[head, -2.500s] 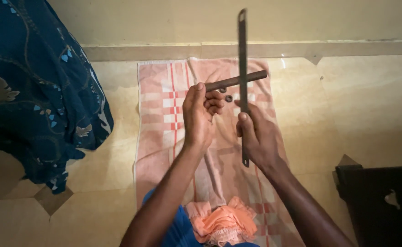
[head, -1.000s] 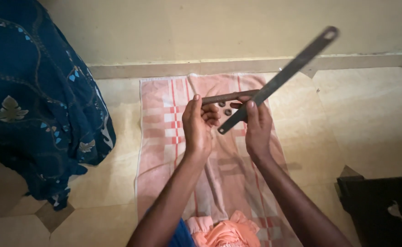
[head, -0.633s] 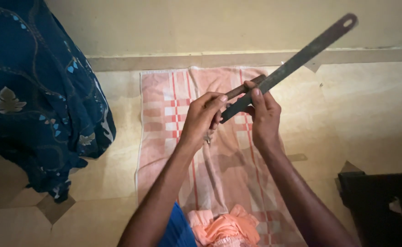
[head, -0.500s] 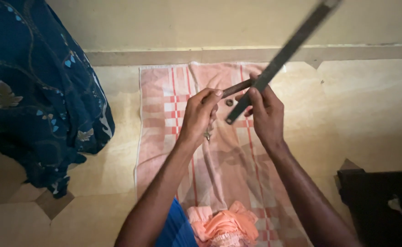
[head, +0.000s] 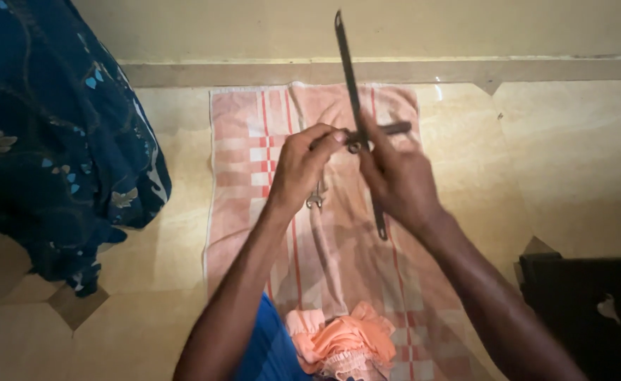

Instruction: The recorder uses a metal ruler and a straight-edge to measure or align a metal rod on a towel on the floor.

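Dull metal bars (head: 353, 85) (woven towel (head: 254, 141))

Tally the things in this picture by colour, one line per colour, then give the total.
Dark grey metal: 2, long bar in the right hand, short bar in the left hand
Pink checked: 1, towel
Orange: 1, bunched cloth
Dark blue patterned: 1, fabric
Black: 1, object at right
Total: 6
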